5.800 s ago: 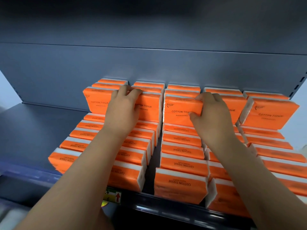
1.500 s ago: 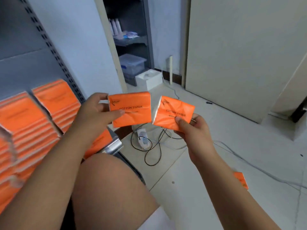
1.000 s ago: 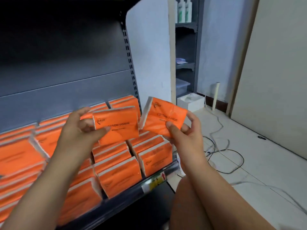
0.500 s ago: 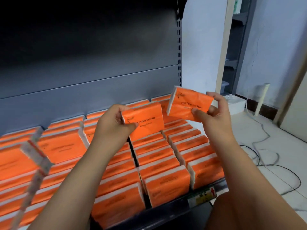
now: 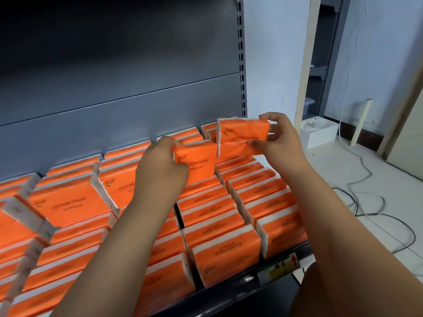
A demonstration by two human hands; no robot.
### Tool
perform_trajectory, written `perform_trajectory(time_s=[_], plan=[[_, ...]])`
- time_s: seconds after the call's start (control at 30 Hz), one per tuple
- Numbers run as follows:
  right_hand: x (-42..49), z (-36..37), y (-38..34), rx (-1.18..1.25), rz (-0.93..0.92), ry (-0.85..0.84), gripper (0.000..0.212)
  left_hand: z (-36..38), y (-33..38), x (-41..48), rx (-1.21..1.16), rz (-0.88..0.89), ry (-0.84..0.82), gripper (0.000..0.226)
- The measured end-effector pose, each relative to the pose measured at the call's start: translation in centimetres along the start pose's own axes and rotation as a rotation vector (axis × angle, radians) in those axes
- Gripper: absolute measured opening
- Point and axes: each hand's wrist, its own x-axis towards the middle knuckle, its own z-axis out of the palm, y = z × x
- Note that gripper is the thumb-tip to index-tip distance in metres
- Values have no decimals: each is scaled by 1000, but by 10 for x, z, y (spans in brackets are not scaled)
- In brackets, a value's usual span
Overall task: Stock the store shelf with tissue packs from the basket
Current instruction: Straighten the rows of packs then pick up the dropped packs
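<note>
Filling the shelf [image 5: 229,291] from its front lip back, stocked tissue packs [image 5: 226,255] stand in rows. Over the rear rows the left hand [image 5: 160,170] grips the left pack [image 5: 199,163]. Just beside it, the right hand [image 5: 281,143] pinches the right pack [image 5: 242,133], before the grey back panel [image 5: 114,110].

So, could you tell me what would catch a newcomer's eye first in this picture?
The rows of bright orange tissue packs filling the grey shelf stand out first. Over the back right rows, the left hand grips one loose pack and the right hand holds a second pack beside it. To the right, black cables trail across the pale floor.
</note>
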Motion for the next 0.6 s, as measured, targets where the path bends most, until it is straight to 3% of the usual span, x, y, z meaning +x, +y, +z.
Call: perform_trajectory(time_s=[0.2, 0.37, 0.6], plan=[[5, -5, -10, -7, 9, 24, 56, 5, 5, 4, 218, 152, 54, 51], [7, -1, -8, -41, 5, -2, 56, 11, 15, -4, 634, 203, 45, 47], [8, 2, -2, -93, -1, -42, 59, 22, 10, 4, 676, 217, 44, 37]])
